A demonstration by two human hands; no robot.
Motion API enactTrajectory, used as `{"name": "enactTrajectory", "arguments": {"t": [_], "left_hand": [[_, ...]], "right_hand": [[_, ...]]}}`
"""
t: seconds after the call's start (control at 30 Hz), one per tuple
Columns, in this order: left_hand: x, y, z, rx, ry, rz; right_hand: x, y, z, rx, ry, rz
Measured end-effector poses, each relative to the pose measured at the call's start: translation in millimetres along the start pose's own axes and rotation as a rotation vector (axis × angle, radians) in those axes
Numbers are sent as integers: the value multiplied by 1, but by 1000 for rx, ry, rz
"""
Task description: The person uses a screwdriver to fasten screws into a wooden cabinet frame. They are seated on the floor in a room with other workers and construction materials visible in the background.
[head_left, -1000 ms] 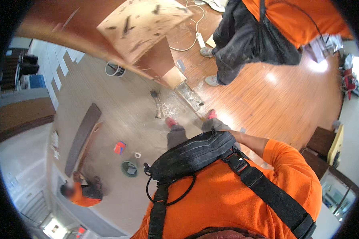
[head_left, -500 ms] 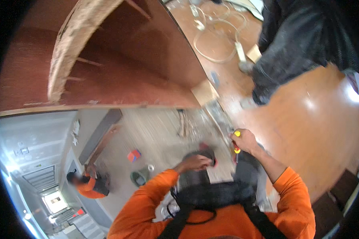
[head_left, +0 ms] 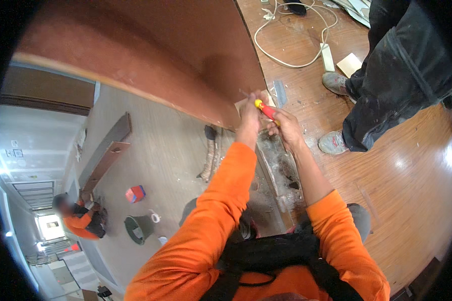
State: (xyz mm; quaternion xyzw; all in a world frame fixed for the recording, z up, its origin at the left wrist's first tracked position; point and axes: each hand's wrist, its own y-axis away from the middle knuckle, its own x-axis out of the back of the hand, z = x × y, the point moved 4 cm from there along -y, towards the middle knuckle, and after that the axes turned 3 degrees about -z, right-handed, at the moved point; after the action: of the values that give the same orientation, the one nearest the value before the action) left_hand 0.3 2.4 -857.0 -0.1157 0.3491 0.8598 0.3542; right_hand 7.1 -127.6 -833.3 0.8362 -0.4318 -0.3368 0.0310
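Note:
My right hand [head_left: 288, 128] is wrapped around the handle of a red and yellow screwdriver [head_left: 268, 111]. The shaft points up and to the left, over the corner of a large reddish-brown wooden panel [head_left: 196, 65]. Around the front of the same screwdriver my left hand [head_left: 250, 114] is closed, just ahead of the handle. A pale patch shows at the panel's corner beside my fingers, partly covered by them. What the tip touches, if anything, I cannot make out. Below my hands runs a dusty channel with debris [head_left: 281, 168].
Another person's dark-trousered leg [head_left: 386, 95] and shoes [head_left: 333, 143] stand at the right. A white cable with a power strip [head_left: 327, 57] lies beyond. At left are a dark bucket [head_left: 139, 229], a red and blue box [head_left: 135, 194] and a crouching co-worker [head_left: 80, 218] in orange.
Both hands have moved up and forward to the panel's corner, the right one bringing the screwdriver. My left hand left my knee and closed on the screwdriver's front. The view has shifted.

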Motion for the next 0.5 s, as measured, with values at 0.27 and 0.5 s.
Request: {"name": "enactTrajectory", "arguments": {"t": [0.27,0.5], "left_hand": [[46,-77,-22,-29,-196,23],[78,-98,-97,131,-106,226]], "right_hand": [[-2,-66,82,-226,15,-139],[39,-76,128,-338,183,-26]]}}
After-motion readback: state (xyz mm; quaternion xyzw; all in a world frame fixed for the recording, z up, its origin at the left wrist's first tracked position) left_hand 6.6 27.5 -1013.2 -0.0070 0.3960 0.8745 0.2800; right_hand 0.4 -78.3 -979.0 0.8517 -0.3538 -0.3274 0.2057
